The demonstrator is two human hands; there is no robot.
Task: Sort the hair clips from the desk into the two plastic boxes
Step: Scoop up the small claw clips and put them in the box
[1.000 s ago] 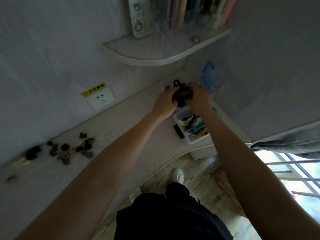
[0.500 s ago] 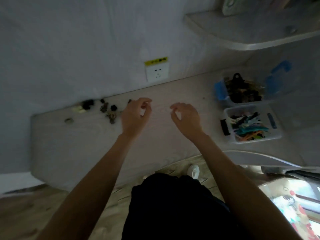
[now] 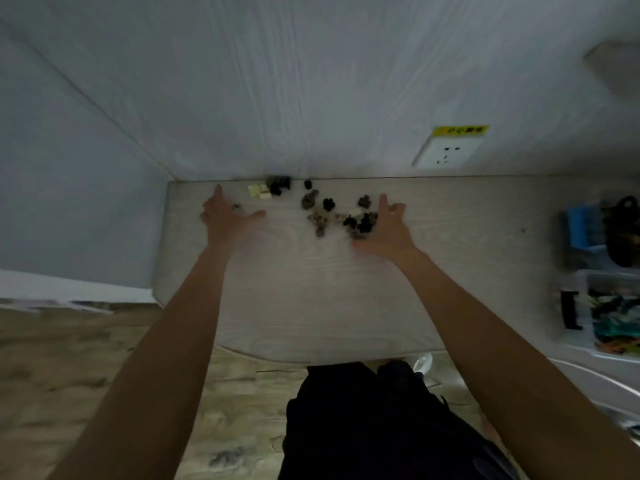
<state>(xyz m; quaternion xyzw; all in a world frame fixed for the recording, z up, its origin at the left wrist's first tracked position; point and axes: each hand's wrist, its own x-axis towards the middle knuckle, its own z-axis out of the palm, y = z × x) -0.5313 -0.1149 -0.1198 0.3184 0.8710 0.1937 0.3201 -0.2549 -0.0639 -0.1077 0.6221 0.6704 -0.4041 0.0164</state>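
Several small dark and brown hair clips lie scattered on the pale wooden desk near the wall, with a cream clip further left. My left hand is spread flat on the desk left of the pile, a small clip at its fingers. My right hand is spread at the pile's right edge, touching the nearest dark clips. At the far right, a blue-latched plastic box holds dark clips. A clear box in front of it holds colourful clips.
A white wall socket with a yellow label sits above the desk. The desk's left end drops to a wooden floor. A shelf corner shows at the upper right. My dark trousers fill the bottom centre.
Both hands left the dark-clip box, crossed the desk leftward and spread out on either side of the clip pile. The view swung left with them.
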